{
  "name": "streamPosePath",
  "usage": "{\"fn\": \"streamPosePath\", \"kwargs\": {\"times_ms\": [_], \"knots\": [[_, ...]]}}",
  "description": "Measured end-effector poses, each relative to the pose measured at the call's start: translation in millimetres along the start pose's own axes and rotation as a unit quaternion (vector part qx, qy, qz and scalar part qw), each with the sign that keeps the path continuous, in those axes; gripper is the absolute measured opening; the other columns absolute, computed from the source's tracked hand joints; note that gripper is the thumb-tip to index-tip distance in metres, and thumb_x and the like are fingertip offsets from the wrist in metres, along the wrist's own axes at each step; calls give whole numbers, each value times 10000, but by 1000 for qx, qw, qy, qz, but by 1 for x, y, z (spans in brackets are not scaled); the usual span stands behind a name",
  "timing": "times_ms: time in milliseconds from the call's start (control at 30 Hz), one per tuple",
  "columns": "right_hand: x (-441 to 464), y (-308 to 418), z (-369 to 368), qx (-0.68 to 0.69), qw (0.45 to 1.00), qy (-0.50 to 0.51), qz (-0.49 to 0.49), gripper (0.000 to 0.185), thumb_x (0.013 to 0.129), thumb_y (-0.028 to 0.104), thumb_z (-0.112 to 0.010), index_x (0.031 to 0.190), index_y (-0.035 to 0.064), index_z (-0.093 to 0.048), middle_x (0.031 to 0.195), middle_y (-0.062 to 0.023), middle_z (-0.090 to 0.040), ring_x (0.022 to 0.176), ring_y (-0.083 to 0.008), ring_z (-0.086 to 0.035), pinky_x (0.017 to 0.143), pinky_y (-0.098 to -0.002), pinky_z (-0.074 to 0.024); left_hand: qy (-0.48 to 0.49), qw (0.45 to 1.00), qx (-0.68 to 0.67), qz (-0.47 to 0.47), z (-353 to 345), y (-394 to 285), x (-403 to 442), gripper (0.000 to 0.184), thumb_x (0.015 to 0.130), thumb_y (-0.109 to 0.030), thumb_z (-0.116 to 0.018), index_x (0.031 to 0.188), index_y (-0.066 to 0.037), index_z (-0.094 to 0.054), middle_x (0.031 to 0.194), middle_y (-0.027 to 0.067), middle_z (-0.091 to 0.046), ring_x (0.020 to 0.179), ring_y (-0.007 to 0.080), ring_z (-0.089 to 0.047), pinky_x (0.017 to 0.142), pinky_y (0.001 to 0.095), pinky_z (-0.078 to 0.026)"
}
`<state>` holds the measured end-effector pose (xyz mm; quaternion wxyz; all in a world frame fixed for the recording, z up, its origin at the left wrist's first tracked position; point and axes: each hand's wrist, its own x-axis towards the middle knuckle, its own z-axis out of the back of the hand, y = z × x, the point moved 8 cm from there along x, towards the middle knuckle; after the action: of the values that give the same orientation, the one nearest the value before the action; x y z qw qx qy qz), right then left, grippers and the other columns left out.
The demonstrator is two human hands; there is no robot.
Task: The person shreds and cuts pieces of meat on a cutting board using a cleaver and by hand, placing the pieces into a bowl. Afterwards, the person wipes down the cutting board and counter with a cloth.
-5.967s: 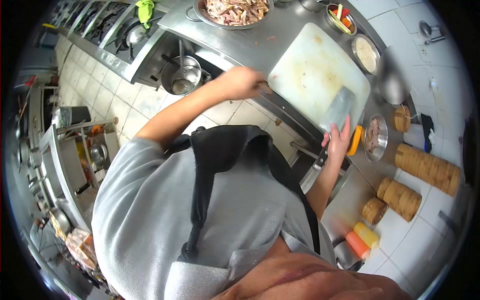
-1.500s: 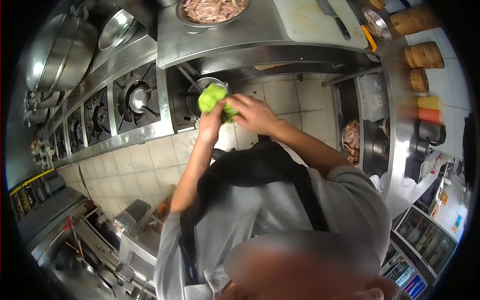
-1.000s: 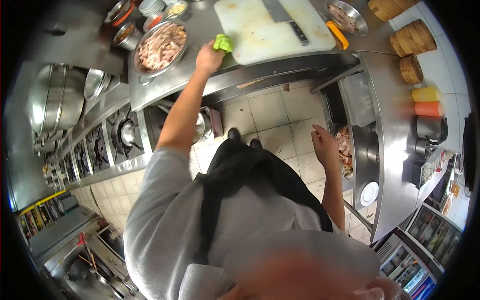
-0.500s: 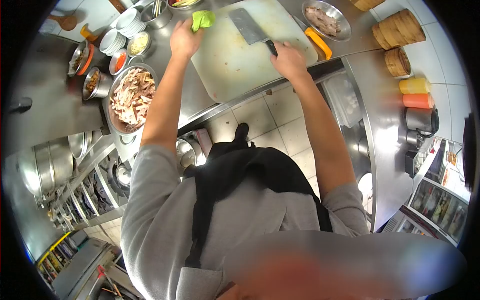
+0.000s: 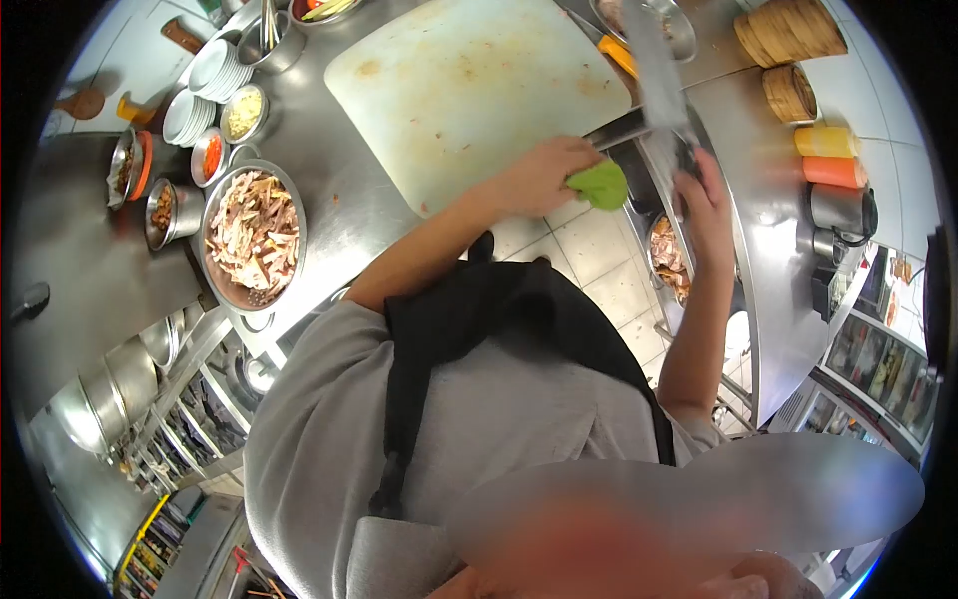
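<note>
My left hand [image 5: 544, 172] is closed on a bright green cloth [image 5: 602, 187], just off the near right edge of the white cutting board [image 5: 459, 100]. My right hand [image 5: 707, 200] grips the dark handle of a cleaver [image 5: 659, 85]. Its broad blade is blurred by motion and points away from me, right of the board and partly in front of a metal bowl [image 5: 683, 32]. Nothing but stains and small scraps lies on the board. Below the counter, between my hands, a container of meat pieces [image 5: 667, 258] shows.
On the left stand a large bowl of sliced meat [image 5: 254, 235], small bowls of chopped ingredients [image 5: 242, 113] and stacked white dishes [image 5: 220, 70]. A yellow-handled tool [image 5: 617, 55] lies by the board. Bamboo steamers [image 5: 790, 32] and squeeze bottles [image 5: 828, 143] line the right wall.
My left hand brought the green cloth from the board's far left to its near right. The cleaver left the board and rose rightward in my right hand. The meat container below has come into view.
</note>
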<state>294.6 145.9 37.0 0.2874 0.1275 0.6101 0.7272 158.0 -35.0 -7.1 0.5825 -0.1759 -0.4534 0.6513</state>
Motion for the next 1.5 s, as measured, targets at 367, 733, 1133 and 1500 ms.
{"fn": "streamPosePath", "kwargs": {"times_ms": [367,733,1133,1500], "knots": [[-186,-154,97,28,944,-299,-138,99,962,127,-654,889,103,-591,640,51,-498,418,-49,-425,373,-227,-308,-189,921,239,243,83,120,46,430,823,-176,-772,1212,-18,-678,1230,167,-678,1209,340,-593,1074,473,-472],[-310,-228,93,82,879,-407,-234,84,953,94,-614,891,71,-563,622,18,-520,408,-76,-431,368,-247,-335,-281,946,161,-24,165,122,133,308,943,-303,-636,1118,-61,-710,1076,214,-718,1022,425,-673,890,503,-535],[-340,-257,80,92,865,-403,-284,48,927,75,-652,964,70,-622,641,39,-494,433,-58,-416,376,-245,-344,249,968,-26,-33,-71,19,39,606,776,-35,-698,1376,-53,-614,1455,130,-585,1381,324,-522,1192,420,-398],[-319,-265,79,62,880,-377,-283,107,926,116,-652,873,82,-565,605,33,-484,398,-82,-422,363,-253,-330,-148,943,192,228,138,179,102,364,900,-193,-699,1241,-67,-685,1238,175,-696,1125,300,-688,955,457,-543]]}}
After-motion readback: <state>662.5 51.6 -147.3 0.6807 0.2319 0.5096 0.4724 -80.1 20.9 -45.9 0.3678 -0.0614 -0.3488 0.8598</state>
